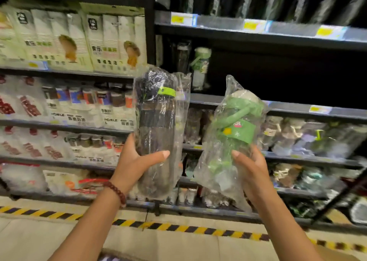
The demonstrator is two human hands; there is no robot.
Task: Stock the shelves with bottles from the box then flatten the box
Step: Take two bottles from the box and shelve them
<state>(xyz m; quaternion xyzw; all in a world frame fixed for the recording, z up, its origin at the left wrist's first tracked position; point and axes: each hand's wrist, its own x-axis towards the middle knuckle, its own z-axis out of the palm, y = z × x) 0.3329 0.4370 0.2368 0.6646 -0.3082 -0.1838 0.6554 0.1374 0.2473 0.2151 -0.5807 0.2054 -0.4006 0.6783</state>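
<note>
- The left hand (137, 157), a bead bracelet (116, 192) at its wrist, is wrapped round the lower half of a dark bottle (156, 133) in a clear plastic sleeve; the bottle stands upright, cap with its lime-green band at 12 o'clock
- The right hand (252, 167) cups a green bottle (236, 133), also bagged, from behind and below; it leans with its top toward 11 o'clock, probably because the grip sits low on the slippery wrap
- Both bottles are held up, well apart from each other, in front of the shelving, one per hand, so two can be stocked in a single reach
- The likely target is the mostly bare middle shelf (297, 108) at 2 o'clock, where two wrapped bottles (200, 68) already stand at the back left
- Lower shelves at 3 and 4 o'clock hold crowded wrapped bottles; cartons (111, 42) fill the bay at 10 o'clock
- The cardboard box (119, 255) shows only as a sliver at 6 o'clock, so flattening is far off; whether it still holds bottles cannot be told
- Judged risk: loose film sliding in the grip
</note>
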